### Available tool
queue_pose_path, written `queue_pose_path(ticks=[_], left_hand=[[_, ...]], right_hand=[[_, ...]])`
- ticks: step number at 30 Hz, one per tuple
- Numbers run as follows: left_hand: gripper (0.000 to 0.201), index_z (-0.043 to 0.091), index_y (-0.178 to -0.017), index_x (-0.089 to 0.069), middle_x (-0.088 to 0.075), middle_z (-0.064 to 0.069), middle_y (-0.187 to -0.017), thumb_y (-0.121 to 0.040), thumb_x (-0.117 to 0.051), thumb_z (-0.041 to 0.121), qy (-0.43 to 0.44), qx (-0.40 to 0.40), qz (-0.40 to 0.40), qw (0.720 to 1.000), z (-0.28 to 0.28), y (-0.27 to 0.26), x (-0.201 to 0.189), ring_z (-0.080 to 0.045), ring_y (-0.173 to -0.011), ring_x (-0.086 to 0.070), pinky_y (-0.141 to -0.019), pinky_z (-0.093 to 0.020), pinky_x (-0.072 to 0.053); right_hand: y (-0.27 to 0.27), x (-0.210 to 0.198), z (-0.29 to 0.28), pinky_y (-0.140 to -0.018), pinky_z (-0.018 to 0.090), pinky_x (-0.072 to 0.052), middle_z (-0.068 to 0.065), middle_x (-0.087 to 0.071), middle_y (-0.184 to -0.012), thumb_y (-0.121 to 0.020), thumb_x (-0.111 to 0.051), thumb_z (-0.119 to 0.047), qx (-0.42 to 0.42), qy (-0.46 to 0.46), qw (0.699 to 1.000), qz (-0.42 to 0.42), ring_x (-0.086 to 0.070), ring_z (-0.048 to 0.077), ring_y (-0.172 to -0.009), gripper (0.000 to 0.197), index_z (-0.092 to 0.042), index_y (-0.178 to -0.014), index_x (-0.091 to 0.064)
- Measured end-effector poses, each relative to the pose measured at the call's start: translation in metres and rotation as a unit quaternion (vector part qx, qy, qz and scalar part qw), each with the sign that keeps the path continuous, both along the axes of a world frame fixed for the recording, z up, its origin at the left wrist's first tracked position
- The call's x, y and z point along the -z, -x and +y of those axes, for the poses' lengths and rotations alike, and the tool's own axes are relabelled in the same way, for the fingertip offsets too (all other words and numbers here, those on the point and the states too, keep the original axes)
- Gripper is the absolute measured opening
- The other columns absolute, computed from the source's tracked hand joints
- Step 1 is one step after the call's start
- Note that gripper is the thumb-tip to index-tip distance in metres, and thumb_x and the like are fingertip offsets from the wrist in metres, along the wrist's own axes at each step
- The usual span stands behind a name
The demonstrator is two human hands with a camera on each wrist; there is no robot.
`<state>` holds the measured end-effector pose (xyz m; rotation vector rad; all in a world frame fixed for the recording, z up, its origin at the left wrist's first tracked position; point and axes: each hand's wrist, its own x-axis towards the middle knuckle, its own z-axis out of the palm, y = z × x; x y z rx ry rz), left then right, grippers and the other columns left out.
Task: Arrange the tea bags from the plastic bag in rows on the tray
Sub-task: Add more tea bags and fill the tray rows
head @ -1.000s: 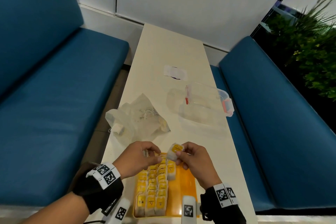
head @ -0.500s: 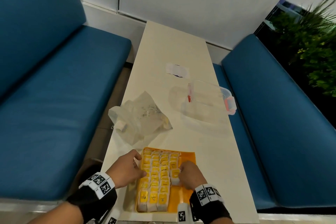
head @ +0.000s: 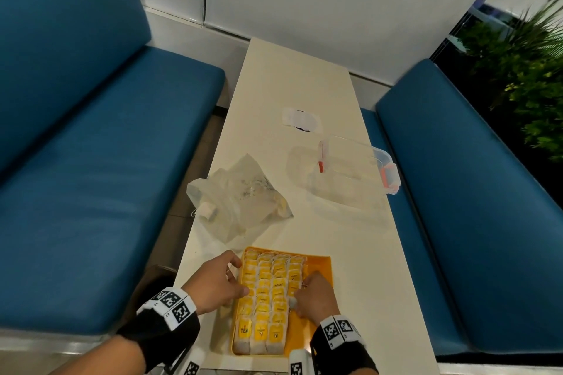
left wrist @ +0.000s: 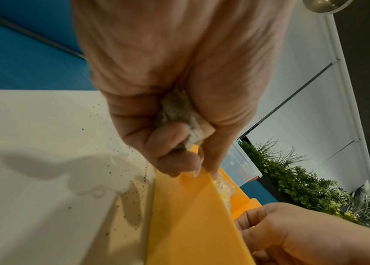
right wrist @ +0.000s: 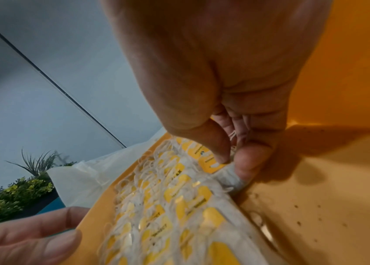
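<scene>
An orange tray lies at the table's near edge with several yellow-tagged tea bags in rows: three long rows and a shorter one on the right. My right hand pinches a tea bag between thumb and finger at the near end of that shorter row, low on the tray floor. My left hand sits at the tray's left rim, its curled fingers gripping a crumpled tea bag. The plastic bag lies just beyond the tray, with a few bags inside.
A clear lidded container with orange clasps stands at the right of the narrow table, a white paper slip beyond it. Blue bench seats flank both sides. Loose tea dust speckles the table by the tray.
Both hands dropped from above the tray's far end. The right hand brought its tea bag down into the right-hand row; the left hand moved to the tray's left rim.
</scene>
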<state>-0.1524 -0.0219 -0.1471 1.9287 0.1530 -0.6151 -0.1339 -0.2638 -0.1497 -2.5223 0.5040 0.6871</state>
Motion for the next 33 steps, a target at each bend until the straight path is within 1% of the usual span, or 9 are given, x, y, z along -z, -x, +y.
queue_pose_path(ticks=[4, 7, 10, 13, 16, 19, 23, 29, 33], left_hand=[[0.045, 0.02, -0.112, -0.055, -0.069, -0.014, -0.093, -0.078, -0.085, 0.02, 0.004, 0.0, -0.001, 1.0, 0.0, 0.0, 0.002, -0.017, -0.066, -0.068, -0.06, -0.029, -0.06], [0.047, 0.021, -0.11, -0.055, -0.07, -0.014, -0.089, -0.076, -0.087, 0.021, 0.009, -0.004, 0.0, 1.0, 0.001, -0.001, 0.004, -0.018, -0.061, -0.068, -0.062, -0.034, -0.062], [0.046, 0.022, -0.109, -0.056, -0.07, -0.014, -0.09, -0.075, -0.088, 0.026, 0.003, 0.0, 0.007, 1.0, 0.004, 0.0, 0.003, -0.015, -0.057, -0.066, -0.06, -0.031, -0.06], [0.037, 0.02, -0.103, -0.06, -0.071, -0.012, -0.091, -0.08, -0.084, 0.036, -0.009, -0.015, 0.006, 1.0, 0.007, 0.001, -0.005, -0.012, -0.052, -0.064, -0.051, -0.025, -0.052], [0.033, 0.012, -0.097, -0.065, -0.072, -0.009, -0.087, -0.087, -0.076, 0.042, 0.069, -0.066, 0.033, 0.995, 0.008, -0.001, -0.02, -0.015, -0.056, -0.063, -0.046, -0.025, -0.042], [0.045, 0.004, -0.106, -0.066, -0.07, -0.009, -0.086, -0.093, -0.066, 0.047, 0.2, -0.116, 0.126, 0.965, 0.004, -0.003, -0.037, -0.019, -0.062, -0.061, -0.049, -0.026, -0.042], [0.053, 0.005, -0.106, -0.065, -0.071, -0.013, -0.085, -0.1, -0.048, 0.054, 0.264, -0.143, 0.187, 0.935, -0.006, -0.009, -0.053, -0.026, -0.063, -0.063, -0.053, -0.026, -0.045], [0.055, 0.009, -0.099, -0.064, -0.065, -0.01, -0.085, -0.103, -0.037, 0.056, 0.285, -0.16, 0.188, 0.926, -0.021, -0.013, -0.056, -0.02, -0.057, -0.062, -0.059, -0.032, -0.053], [0.052, 0.008, -0.106, -0.063, -0.065, -0.014, -0.087, -0.104, -0.038, 0.053, 0.295, -0.172, 0.191, 0.92, -0.029, -0.016, -0.057, -0.021, -0.058, -0.061, -0.063, -0.034, -0.058]], right_hand=[[0.001, -0.001, 0.004, -0.05, 0.018, -0.04, 0.002, -0.061, -0.086, -0.086, -0.057, -0.01, 0.005, -0.009, 1.0, -0.009, -0.06, 0.018, -0.082, 0.003, -0.012, -0.088, -0.055], [0.001, 0.001, 0.005, -0.064, 0.034, -0.058, 0.004, -0.066, -0.078, -0.08, -0.057, -0.008, 0.007, -0.018, 1.0, -0.012, -0.068, 0.023, -0.077, 0.009, -0.014, -0.074, -0.054], [0.003, -0.01, 0.007, -0.058, 0.024, -0.048, -0.002, -0.059, -0.067, -0.08, -0.06, -0.007, -0.005, -0.025, 1.0, -0.003, -0.057, 0.009, -0.061, 0.023, -0.016, -0.063, -0.049], [0.004, -0.024, 0.001, -0.061, 0.022, -0.047, -0.002, -0.061, -0.084, -0.084, -0.064, -0.017, -0.006, -0.015, 1.0, -0.007, -0.06, 0.011, -0.074, 0.01, -0.015, -0.082, -0.055], [0.004, -0.038, -0.004, -0.071, 0.024, -0.045, 0.002, -0.061, -0.102, -0.093, -0.057, -0.019, -0.013, -0.012, 0.997, -0.071, -0.058, 0.014, -0.088, 0.021, -0.011, -0.111, -0.06], [0.005, -0.064, 0.01, -0.071, 0.015, -0.04, -0.006, -0.065, -0.103, -0.092, -0.061, -0.017, -0.085, -0.081, 0.981, -0.157, -0.056, 0.001, -0.084, 0.017, -0.022, -0.107, -0.065], [0.013, -0.09, 0.039, -0.074, 0.012, -0.046, -0.01, -0.064, -0.097, -0.087, -0.071, -0.021, -0.162, -0.203, 0.949, -0.176, -0.058, -0.001, -0.08, 0.019, -0.039, -0.09, -0.065], [0.017, -0.101, 0.061, -0.077, 0.025, -0.052, -0.008, -0.062, -0.099, -0.081, -0.075, -0.037, -0.216, -0.228, 0.936, -0.16, -0.06, 0.011, -0.079, 0.018, -0.038, -0.098, -0.068], [0.019, -0.094, 0.067, -0.078, 0.024, -0.049, -0.001, -0.056, -0.096, -0.085, -0.072, -0.03, -0.252, -0.216, 0.928, -0.17, -0.057, 0.011, -0.08, 0.019, -0.034, -0.103, -0.072]])
